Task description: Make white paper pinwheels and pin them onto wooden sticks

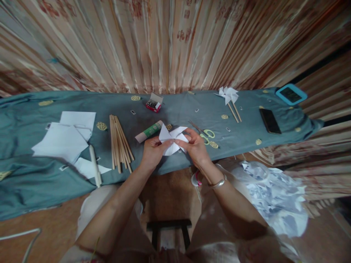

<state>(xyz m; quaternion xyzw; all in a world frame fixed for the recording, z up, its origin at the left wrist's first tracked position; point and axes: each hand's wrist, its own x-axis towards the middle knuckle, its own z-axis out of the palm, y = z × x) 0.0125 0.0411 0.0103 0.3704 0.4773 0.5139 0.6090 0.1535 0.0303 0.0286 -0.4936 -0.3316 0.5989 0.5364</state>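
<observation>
Head view: both hands point(197, 148) pinch a paper pinwheel point(172, 136) facing the camera, blades radiating outward.

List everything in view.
held pinwheel: one, white, centre
stick pinwheels: two, white, right
sticks: several, tan, left
papers: several, white, left
rod: one, white, left
tube: one, green, pink, centre
box: one, red, back
scissors: one, lime, centre
phone: one, black, right
device: one, blue, right
bag: one, white, lower right
ring: one, white, pink, below
wire: one, pale, lower left
cloth: one, teal, middle
curtains: uncounted, beige, behind
stool: one, dark, bottom
bracelet: one, silver, right wrist
left hand, right hand: two, bare, centre
legs: two, pale, bottom
</observation>
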